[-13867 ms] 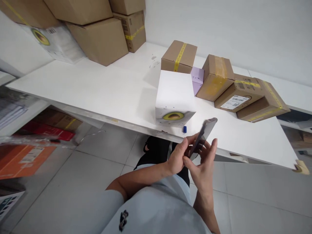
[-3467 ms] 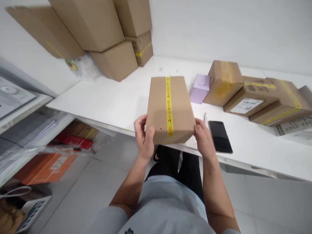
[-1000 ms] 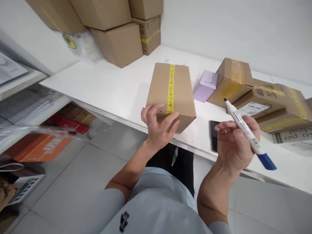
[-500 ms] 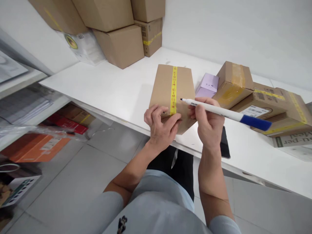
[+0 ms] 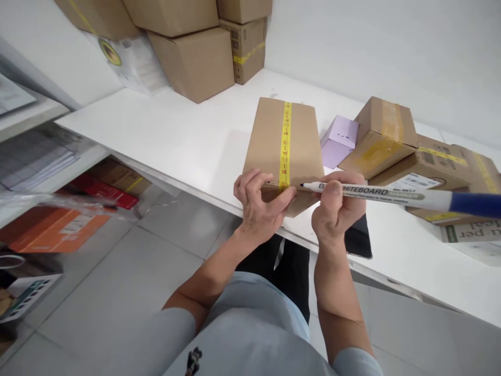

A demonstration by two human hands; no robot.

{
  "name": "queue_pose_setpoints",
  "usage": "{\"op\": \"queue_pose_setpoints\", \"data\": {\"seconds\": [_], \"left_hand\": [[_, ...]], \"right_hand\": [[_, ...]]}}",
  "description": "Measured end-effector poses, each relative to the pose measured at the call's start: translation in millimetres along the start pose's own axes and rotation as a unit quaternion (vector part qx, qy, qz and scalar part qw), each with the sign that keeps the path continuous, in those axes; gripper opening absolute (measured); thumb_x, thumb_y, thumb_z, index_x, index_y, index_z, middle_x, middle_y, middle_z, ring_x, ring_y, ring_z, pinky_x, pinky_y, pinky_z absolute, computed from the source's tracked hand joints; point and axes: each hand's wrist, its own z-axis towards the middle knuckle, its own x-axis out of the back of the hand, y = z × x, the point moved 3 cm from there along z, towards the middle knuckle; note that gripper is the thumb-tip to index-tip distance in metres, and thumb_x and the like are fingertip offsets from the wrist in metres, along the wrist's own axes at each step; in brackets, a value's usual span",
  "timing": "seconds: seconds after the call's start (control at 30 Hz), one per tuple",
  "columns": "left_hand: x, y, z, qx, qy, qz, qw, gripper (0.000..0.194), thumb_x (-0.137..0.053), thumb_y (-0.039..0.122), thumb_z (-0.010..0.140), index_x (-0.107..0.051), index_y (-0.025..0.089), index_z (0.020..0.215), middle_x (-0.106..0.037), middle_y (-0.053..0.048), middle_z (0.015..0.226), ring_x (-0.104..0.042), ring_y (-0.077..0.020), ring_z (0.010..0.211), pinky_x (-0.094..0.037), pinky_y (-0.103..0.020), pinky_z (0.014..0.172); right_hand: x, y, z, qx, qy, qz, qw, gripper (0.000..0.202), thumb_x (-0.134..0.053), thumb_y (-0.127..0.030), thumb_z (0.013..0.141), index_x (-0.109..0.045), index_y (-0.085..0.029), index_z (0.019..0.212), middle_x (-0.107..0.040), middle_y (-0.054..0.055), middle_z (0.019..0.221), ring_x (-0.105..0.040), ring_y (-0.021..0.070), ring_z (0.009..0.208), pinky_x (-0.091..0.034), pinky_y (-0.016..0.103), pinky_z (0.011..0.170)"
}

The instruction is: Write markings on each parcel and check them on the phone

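A brown cardboard box [image 5: 303, 138] with yellow printed tape [image 5: 285, 141] along its top stands at the front edge of the white table. My left hand [image 5: 260, 206] grips its near left corner, fingers curled over the top edge and thumb on the near side. In my right hand [image 5: 338, 203] is a white whiteboard marker [image 5: 422, 197] with a blue end. The dark tip is at the box's near top edge, right of the tape; whether it touches cannot be told. A dark flat device [image 5: 359, 237] lies partly under my right wrist.
Large cartons [image 5: 199, 65] are stacked at the back left. A lilac box [image 5: 340, 138] and taped cartons [image 5: 385, 136] stand on the right. Left of the table are shelves [image 5: 35, 112] and an orange box [image 5: 58, 230] lower down.
The marker has swung flatter, its tip moving down and slightly right to the box's near edge. The camera view has shifted a little. My left hand keeps its hold on the box.
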Motion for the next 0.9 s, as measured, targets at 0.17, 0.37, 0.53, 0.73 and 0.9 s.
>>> {"op": "queue_pose_setpoints", "data": {"seconds": [0.17,0.37,0.53,0.73,0.9], "left_hand": [[0.2,-0.4,-1.3,0.009,0.001,-0.019,1.000,0.023,-0.071,0.023,0.084,-0.068,0.034,0.103,-0.046,-0.006,0.121,-0.041,-0.0273,0.126,-0.033,-0.049,0.109],[-0.6,-0.4,-1.0,0.007,0.009,-0.011,1.000,0.022,-0.071,0.024,0.085,-0.067,0.035,0.104,-0.044,-0.005,0.120,-0.042,-0.0267,0.125,-0.035,-0.049,0.109],[-1.5,0.0,-1.3,0.011,0.012,0.000,1.000,0.022,-0.072,0.026,0.085,-0.067,0.037,0.104,-0.045,-0.004,0.120,-0.042,-0.0264,0.125,-0.035,-0.048,0.109],[-1.3,-0.3,-2.2,0.018,0.014,-0.012,1.000,0.020,-0.072,0.026,0.085,-0.069,0.037,0.101,-0.048,-0.005,0.120,-0.042,-0.0262,0.126,-0.033,-0.048,0.110],[-1.3,-0.6,-1.6,0.017,0.003,0.016,1.000,0.016,-0.072,0.030,0.085,-0.070,0.037,0.100,-0.049,-0.004,0.117,-0.044,-0.0258,0.124,-0.034,-0.047,0.109]], "right_hand": [[-0.8,0.4,4.1,0.005,-0.050,-0.068,0.996,0.030,-0.049,-0.042,0.099,-0.060,-0.023,0.078,-0.058,-0.003,0.068,-0.054,0.0102,0.059,-0.043,0.026,0.057],[0.2,-0.4,4.2,0.001,-0.080,-0.087,0.993,0.028,-0.050,-0.041,0.099,-0.060,-0.023,0.080,-0.060,-0.003,0.071,-0.055,0.0104,0.062,-0.043,0.025,0.060],[0.4,0.3,3.9,-0.013,-0.088,-0.095,0.992,0.029,-0.049,-0.042,0.099,-0.061,-0.023,0.081,-0.059,-0.003,0.072,-0.055,0.0106,0.062,-0.042,0.025,0.059],[0.9,-0.1,4.6,-0.006,-0.096,-0.092,0.991,0.028,-0.050,-0.041,0.099,-0.061,-0.023,0.080,-0.061,-0.003,0.071,-0.055,0.0108,0.062,-0.043,0.025,0.060],[1.7,1.2,4.6,-0.013,-0.100,-0.093,0.990,0.030,-0.050,-0.044,0.098,-0.061,-0.023,0.079,-0.060,-0.002,0.071,-0.055,0.0113,0.063,-0.043,0.026,0.060]]}}
